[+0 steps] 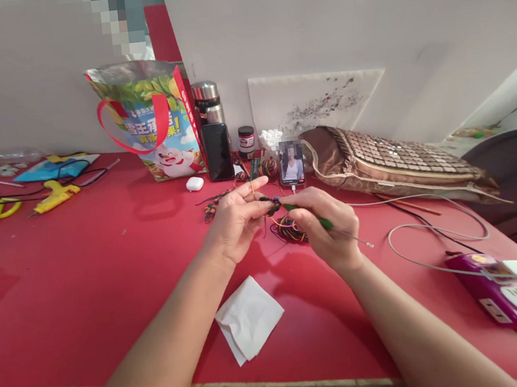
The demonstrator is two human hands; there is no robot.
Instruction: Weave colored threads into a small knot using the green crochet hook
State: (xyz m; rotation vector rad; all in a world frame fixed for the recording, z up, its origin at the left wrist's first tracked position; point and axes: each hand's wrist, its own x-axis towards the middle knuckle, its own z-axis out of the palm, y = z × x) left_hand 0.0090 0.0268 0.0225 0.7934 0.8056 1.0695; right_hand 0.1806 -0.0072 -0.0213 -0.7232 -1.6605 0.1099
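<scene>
My left hand (236, 220) pinches a small dark piece of yarn work (269, 205) between thumb and fingers. An orange strand passes over its raised forefinger. My right hand (333, 228) is closed round a green-handled crochet hook (324, 223); a thin metal end sticks out behind the hand, and the front end meets the yarn work, its tip hidden. Beneath the hands lies a tangled bundle of dark multicoloured yarn (290, 231). Just beyond my left wrist is a short length of multicoloured cord (209, 211).
A folded white tissue (251, 318) lies near the table's front edge. Behind stand a bag (159, 130), a black phone (218, 153), a lit phone (291, 164) and a jar (246, 140). A brown cushion (403, 160), cables and a purple power strip (504, 291) occupy the right; a yellow glue gun (57, 196), the left.
</scene>
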